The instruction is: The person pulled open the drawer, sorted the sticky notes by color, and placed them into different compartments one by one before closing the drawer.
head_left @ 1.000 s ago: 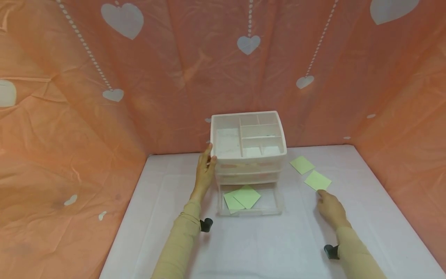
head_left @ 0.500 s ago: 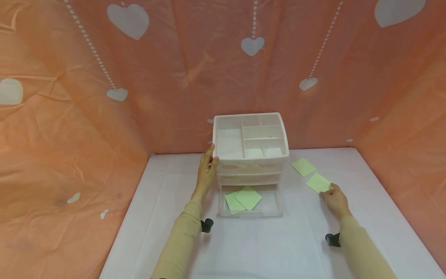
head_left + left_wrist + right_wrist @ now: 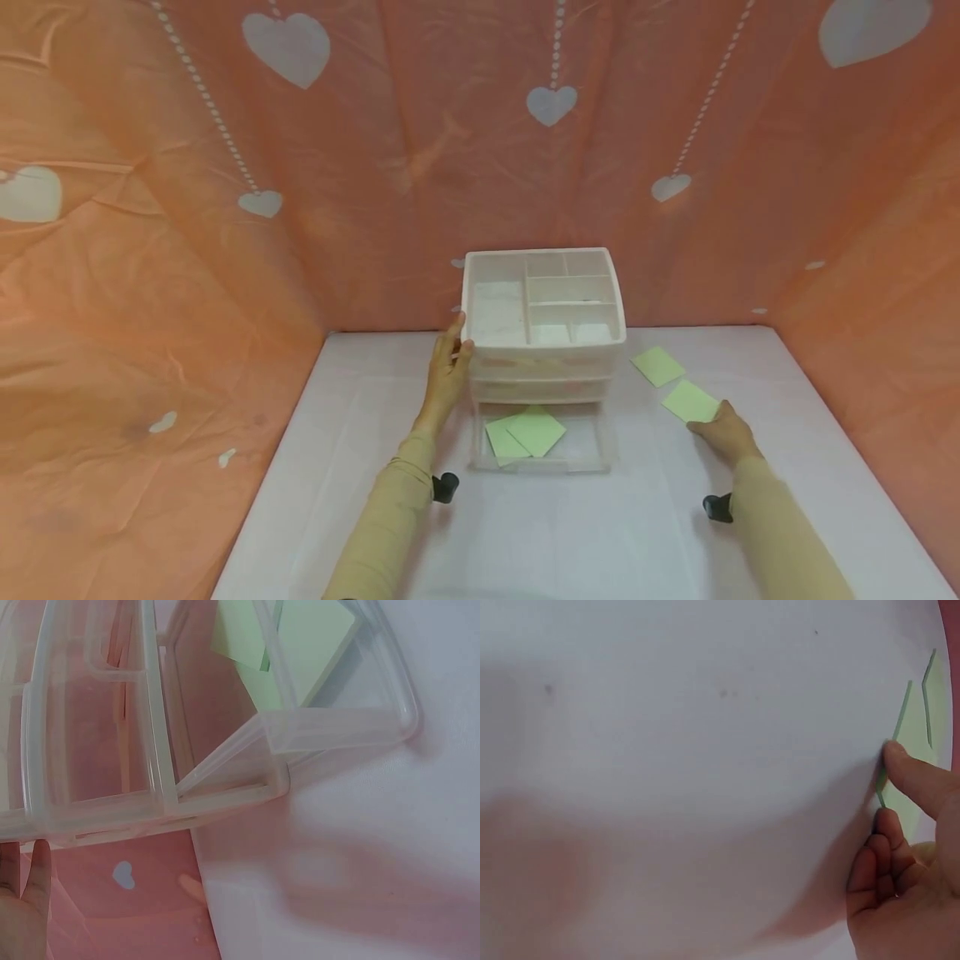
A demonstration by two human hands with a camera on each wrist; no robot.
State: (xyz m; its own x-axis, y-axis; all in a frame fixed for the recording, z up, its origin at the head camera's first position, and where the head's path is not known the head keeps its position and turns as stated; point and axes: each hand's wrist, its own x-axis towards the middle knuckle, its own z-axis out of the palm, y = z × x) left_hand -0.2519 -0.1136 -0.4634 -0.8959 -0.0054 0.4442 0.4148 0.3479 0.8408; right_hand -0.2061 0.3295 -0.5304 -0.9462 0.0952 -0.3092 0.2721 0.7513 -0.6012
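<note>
A white plastic drawer organizer [image 3: 543, 343] stands at the back of the table, its bottom clear drawer [image 3: 540, 468] pulled out. In that drawer lie two pale green sticky note pads [image 3: 537, 432], one overlapping the other. My left hand [image 3: 442, 385] touches the organizer's left side with nearly straight fingers; in the left wrist view the fingertips [image 3: 39, 859] meet its edge. To the right, my right hand [image 3: 729, 435] holds the near edges of another green sticky note pad [image 3: 688, 402] on the table, thumb and curled fingers on either side. Behind it lies one more pad [image 3: 658, 367].
The organizer's top has an open tray [image 3: 497, 312] with several compartments, and closed drawers [image 3: 542, 390] sit below it. An orange curtain [image 3: 405, 208] with white hearts encloses the back and sides of the white table [image 3: 600, 533].
My right hand has shifted from the near corner of the closer pad to its right side and now grips it. The left hand stays against the organizer. The head view has shifted slightly.
</note>
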